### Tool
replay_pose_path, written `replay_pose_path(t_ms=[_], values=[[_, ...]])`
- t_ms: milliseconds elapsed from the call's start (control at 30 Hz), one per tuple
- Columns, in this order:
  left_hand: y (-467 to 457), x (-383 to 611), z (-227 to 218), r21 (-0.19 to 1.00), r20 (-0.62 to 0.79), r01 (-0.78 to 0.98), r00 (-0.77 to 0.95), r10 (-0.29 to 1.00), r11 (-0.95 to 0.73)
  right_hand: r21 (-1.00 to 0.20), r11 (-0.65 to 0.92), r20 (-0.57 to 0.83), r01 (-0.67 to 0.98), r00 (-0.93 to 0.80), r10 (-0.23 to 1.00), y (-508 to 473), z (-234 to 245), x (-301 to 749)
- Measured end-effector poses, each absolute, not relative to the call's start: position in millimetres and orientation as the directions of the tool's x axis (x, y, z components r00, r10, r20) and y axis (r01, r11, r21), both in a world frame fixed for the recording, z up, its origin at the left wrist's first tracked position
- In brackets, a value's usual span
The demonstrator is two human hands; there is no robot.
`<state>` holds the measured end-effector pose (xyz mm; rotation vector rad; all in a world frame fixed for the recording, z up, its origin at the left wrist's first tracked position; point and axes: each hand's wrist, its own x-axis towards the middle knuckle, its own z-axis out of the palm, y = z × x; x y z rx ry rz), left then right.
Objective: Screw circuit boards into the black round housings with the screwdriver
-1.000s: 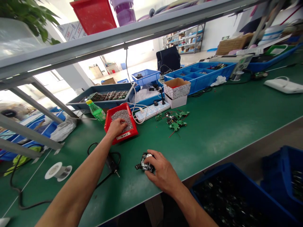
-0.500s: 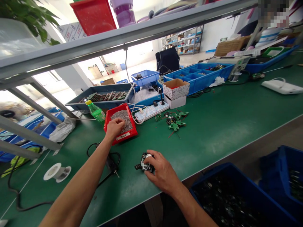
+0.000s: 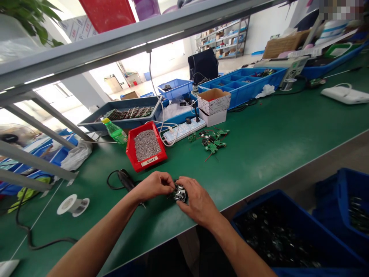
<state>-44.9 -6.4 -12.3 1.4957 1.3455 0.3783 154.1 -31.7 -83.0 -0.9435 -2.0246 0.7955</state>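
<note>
On the green bench lies a small black and silver mechanical assembly (image 3: pixel 180 193), partly covered by fingers. My right hand (image 3: pixel 197 198) is curled round its right side and grips it. At its upper left edge, my left hand (image 3: pixel 158 184) has thumb and fingers pinched together; whatever is between the fingertips is too small to make out. Beyond the left hand is a red bin (image 3: pixel 138 164) full of small metal screws (image 3: pixel 147 144). Partly behind the left wrist rests a black electric screwdriver (image 3: pixel 126 179) with a cable.
Green circuit boards (image 3: pixel 212 144) with wires lie ahead, near a white power strip (image 3: pixel 184 130) and an open carton (image 3: pixel 213 102). A solder spool (image 3: pixel 73 205) and a green bottle (image 3: pixel 115 130) stand to the left. Below the bench edge at right is a blue crate (image 3: pixel 259 196) of dark parts.
My left hand has come out of the screw bin, back toward me, to the assembly. My right hand has stayed on the assembly. The view has tilted slightly.
</note>
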Motion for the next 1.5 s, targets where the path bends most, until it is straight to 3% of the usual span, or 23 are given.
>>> replay_pose_path(t_ms=[533, 833, 1000, 1100, 1167, 1233, 1300, 1500], values=[[-1.7, -41.7, -12.7, 0.747, -0.429, 0.658, 0.372, 0.823, 0.092, -0.776, 0.528, 0.365, 0.345, -0.438, 0.822, -31.1, -84.9, 154.8], [3.2, -36.3, 1.8, 0.634, -0.463, 0.771, 0.441, 0.769, -0.06, -0.79, 0.5, 0.343, 0.355, -0.42, 0.84, -31.8, -85.0, 154.2], [1.6, -29.4, 1.1, 0.573, -0.398, 0.812, 0.392, 0.829, -0.109, -0.79, 0.494, 0.336, 0.363, -0.418, 0.844, -31.8, -84.3, 153.8], [12.3, -34.5, 11.3, 0.595, -0.356, 0.795, 0.392, 0.849, -0.118, -0.792, 0.488, 0.331, 0.367, -0.414, 0.848, -32.3, -84.8, 154.0], [29.6, -46.8, 20.3, 0.565, -0.257, 0.818, 0.296, 0.92, -0.106, -0.792, 0.489, 0.331, 0.365, -0.416, 0.847, -32.4, -85.2, 154.6], [53.9, -65.0, 25.9, 0.448, -0.057, 0.893, 0.074, 0.996, -0.04, -0.793, 0.489, 0.33, 0.364, -0.418, 0.847, -32.3, -85.6, 155.2], [80.5, -85.3, 24.9, 0.324, 0.116, 0.943, -0.121, 0.986, 0.078, -0.794, 0.487, 0.329, 0.363, -0.417, 0.847, -32.0, -85.9, 155.5], [130.0, -124.8, -4.1, 0.298, 0.059, 0.932, -0.233, 0.971, 0.206, -0.8, 0.485, 0.332, 0.354, -0.412, 0.848, -31.6, -85.8, 154.6]])
